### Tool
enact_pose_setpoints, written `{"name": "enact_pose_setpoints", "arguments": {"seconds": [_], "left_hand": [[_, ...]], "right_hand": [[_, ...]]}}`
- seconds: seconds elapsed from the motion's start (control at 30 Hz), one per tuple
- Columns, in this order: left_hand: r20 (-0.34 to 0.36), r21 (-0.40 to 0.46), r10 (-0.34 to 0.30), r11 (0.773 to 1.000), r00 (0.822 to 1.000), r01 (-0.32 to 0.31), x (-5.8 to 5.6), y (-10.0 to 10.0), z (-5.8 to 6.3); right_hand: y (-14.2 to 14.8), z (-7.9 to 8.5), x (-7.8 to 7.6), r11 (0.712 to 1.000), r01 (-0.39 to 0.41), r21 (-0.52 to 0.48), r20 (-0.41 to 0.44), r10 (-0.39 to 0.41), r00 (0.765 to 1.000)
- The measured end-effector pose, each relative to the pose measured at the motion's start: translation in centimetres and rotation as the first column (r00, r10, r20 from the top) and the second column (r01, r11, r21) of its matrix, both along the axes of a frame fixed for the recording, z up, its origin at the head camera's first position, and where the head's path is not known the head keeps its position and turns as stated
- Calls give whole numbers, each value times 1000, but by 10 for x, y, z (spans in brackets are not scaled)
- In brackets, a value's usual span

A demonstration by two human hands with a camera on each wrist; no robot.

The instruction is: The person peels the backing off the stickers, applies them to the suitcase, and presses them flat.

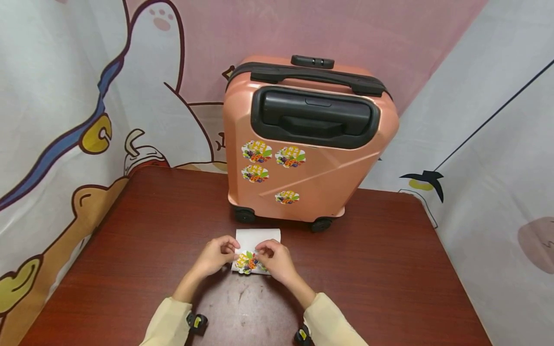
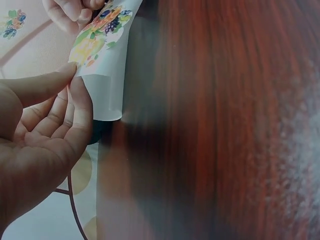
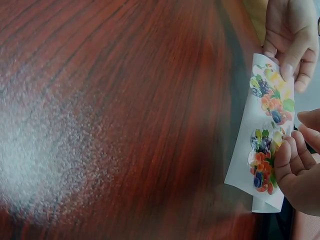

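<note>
A white sticker sheet (image 1: 258, 236) with round fruit stickers (image 3: 272, 95) lies partly curled on the table in front of the suitcase. My left hand (image 1: 216, 257) pinches its left edge at a sticker, thumb and index finger together in the left wrist view. On the other side, my right hand (image 1: 277, 259) is at the second sticker (image 3: 262, 162), its fingers loosely bent and touching the sheet's edge. Between the right thumb and fingers a gap shows in the right wrist view. An orange-pink suitcase (image 1: 311, 178) stands upright behind, bearing several fruit stickers (image 1: 257, 151) on its front.
The dark red-brown wooden table (image 1: 381, 269) extends to both sides. Black suitcase wheels (image 1: 321, 224) stand just behind the sheet. A patterned cloth backdrop (image 1: 203, 43) hangs behind and around the table.
</note>
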State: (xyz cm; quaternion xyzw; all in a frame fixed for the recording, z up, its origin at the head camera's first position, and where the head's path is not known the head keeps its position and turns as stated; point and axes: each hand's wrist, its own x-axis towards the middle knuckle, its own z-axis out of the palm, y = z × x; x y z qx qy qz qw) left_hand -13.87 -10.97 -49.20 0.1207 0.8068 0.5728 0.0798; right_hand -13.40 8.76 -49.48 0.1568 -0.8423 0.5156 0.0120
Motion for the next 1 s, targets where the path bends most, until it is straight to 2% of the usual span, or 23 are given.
{"name": "enact_pose_setpoints", "arguments": {"seconds": [0.03, 0.1, 0.33, 0.83, 0.93, 1.0], "left_hand": [[0, -3, -4, 1000, 1000, 4, 1, 1, 4], [-11, 1, -10, 1000, 1000, 10, 2, 2, 6], [-26, 7, -36, 999, 999, 36, 11, 7, 37], [-49, -18, -61, 998, 997, 61, 12, 9, 43], [-56, -18, -64, 998, 996, 63, 11, 8, 40], [-59, -20, -58, 998, 997, 57, 8, 7, 33]], "right_hand": [[0, 0, 0, 1000, -2, 3, -12, 2, 1000], [-1, 0, 0, 1000, -3, 4, -27, 3, 1000], [-4, 1, 0, 1000, -4, 8, -20, 4, 1000], [-4, 0, 0, 1000, 7, 19, -12, -7, 1000], [-4, 0, 0, 1000, 13, 23, -3, -13, 1000], [-4, 0, 0, 1000, 11, 27, -8, -11, 1000]]}}
